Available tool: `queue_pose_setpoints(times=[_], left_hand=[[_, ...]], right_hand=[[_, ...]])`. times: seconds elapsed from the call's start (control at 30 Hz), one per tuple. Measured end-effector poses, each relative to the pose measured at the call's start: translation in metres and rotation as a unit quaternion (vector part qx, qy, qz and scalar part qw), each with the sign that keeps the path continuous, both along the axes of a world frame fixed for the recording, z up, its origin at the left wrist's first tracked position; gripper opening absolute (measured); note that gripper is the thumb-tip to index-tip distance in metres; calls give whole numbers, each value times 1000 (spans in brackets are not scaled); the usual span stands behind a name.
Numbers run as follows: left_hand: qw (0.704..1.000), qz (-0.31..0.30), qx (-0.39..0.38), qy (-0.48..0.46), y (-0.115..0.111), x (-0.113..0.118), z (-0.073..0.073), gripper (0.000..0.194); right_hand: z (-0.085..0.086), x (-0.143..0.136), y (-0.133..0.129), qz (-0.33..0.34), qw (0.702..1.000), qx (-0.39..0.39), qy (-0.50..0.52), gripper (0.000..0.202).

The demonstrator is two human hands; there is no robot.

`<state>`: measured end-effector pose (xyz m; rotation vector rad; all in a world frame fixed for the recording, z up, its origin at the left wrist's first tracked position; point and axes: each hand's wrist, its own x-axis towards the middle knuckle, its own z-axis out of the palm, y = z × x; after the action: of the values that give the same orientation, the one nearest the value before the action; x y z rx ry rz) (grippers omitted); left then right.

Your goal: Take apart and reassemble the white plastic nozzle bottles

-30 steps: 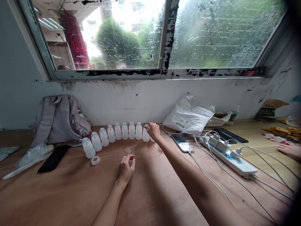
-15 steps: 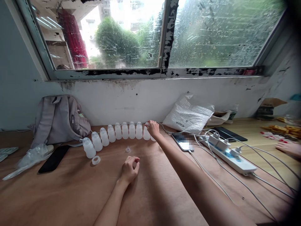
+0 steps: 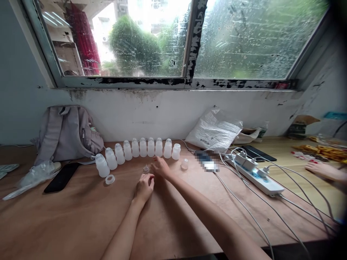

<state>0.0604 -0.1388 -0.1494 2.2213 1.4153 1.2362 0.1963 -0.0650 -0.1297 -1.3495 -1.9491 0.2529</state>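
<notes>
My right hand [image 3: 160, 167] is low over the table, open, fingers stretched to the left beside a small clear silicone nipple [image 3: 146, 168]; I cannot tell whether they touch it. Just in front of the nipple rests my left hand [image 3: 144, 187], fingers loosely curled, thumb apart, with nothing visible in it. Behind both hands, several frosted baby bottles [image 3: 143, 148] stand upright in a curved row. The rightmost bottle [image 3: 176, 152] has an open top, and a clear dome cap [image 3: 184, 164] lies in front of it. A white ring collar [image 3: 110, 179] lies by the leftmost bottle [image 3: 102, 166].
A grey backpack [image 3: 69, 126], a clear plastic bag [image 3: 40, 177] and a black phone [image 3: 61, 177] lie on the left. To the right are a silver pouch [image 3: 215, 130], a charging phone [image 3: 207, 161] and a power strip [image 3: 261, 180] with trailing cables. Another person's hand [image 3: 322, 169] is at far right.
My right hand has moved from the right end of the bottle row down and left to the nipple. The dome cap and open-topped bottle now show. My left hand has barely moved.
</notes>
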Motion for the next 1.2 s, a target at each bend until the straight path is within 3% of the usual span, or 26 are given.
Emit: queue_pose_setpoints(times=[0.1, 0.2, 0.4, 0.57, 0.73, 0.87, 1.0, 1.13, 1.2], left_hand=[[999, 35, 5, -2, 5, -9, -2, 19], [998, 63, 7, 1, 11, -20, -4, 18], [984, 175, 16, 0, 16, -45, 1, 18], [939, 338, 50, 45, 12, -54, 10, 29], [903, 416, -14, 103, 8, -56, 8, 42], [900, 410, -62, 136, 7, -56, 5, 42], [916, 378, -39, 130, 7, -53, 6, 33], [977, 209, -10, 39, 9, -45, 8, 20], [991, 129, 18, -1, 9, -40, 8, 18]], right_hand=[[-21, -20, -8, 15, 1000, -17, 5, 31], [-29, -25, -9, 9, 1000, -21, 19, 19], [-27, -1, -17, -28, 998, -15, 54, 17], [-27, 17, -40, -33, 997, -8, 63, 13], [-26, 21, -53, -24, 996, 12, 90, 14], [-25, 21, -54, -43, 985, 22, 166, 15], [-23, 24, -56, -67, 969, 2, 236, 15], [-22, 25, -58, -86, 956, -11, 280, 16], [-23, 26, -59, -91, 952, -10, 292, 18]])
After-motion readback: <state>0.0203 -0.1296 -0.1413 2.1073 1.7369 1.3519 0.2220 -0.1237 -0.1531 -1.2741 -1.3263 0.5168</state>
